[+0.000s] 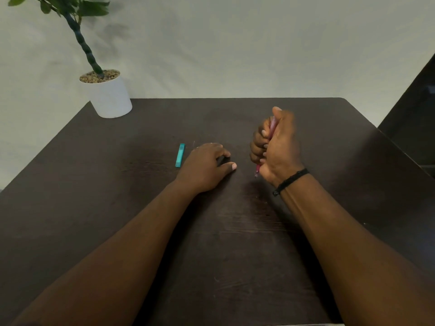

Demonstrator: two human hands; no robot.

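Observation:
My right hand (279,147) is raised a little above the dark table (117,184), its fingers curled round a pink pen (271,128) whose tip pokes out below the palm. A black cord bracelet sits on that wrist. My left hand (206,164) rests palm down on the table with fingers loosely bent, holding nothing. A small teal bar, perhaps a pen cap or lead case (180,155), lies flat on the table just left of my left hand, apart from it.
A white pot with a green plant (109,95) stands at the table's far left corner. A pale wall runs behind the table. A dark piece of furniture (414,118) sits off the right edge.

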